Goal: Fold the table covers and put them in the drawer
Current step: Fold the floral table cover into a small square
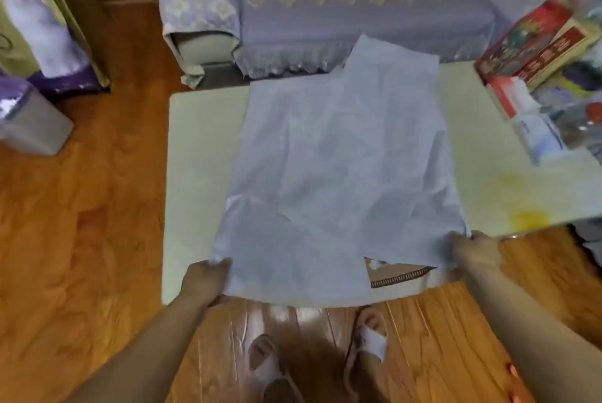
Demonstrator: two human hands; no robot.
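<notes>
Feet in white slippers [368, 340] stand on the wood floor [81, 239] right at the near edge of the table [198, 148]. Left hand [205, 278] pinches the near-left corner of the pale blue cover [332, 158], fingers curled over the edge, thumb side hidden under the cloth. Right hand [472, 251] grips the near-right corner the same way. Both corners sit at the table's near edge, cloth stretched between the hands and hanging slightly over it. Cover lies mostly flat on the white tabletop, creased, with layers overlapping; its far end reaches past the far table edge toward the sofa [325, 1]. Near the right hand a gap in the cloth shows a tan piece with a dark zigzag border [395, 277], can't tell what it is. Yellow stain [529, 218] on the tabletop, right of the cover. Far-right end of the table holds a red printed box [527, 41] and a white box [537, 138] amid blurred clutter. Grey bin [29, 122] on the floor well to the left. No drawer in view.
</notes>
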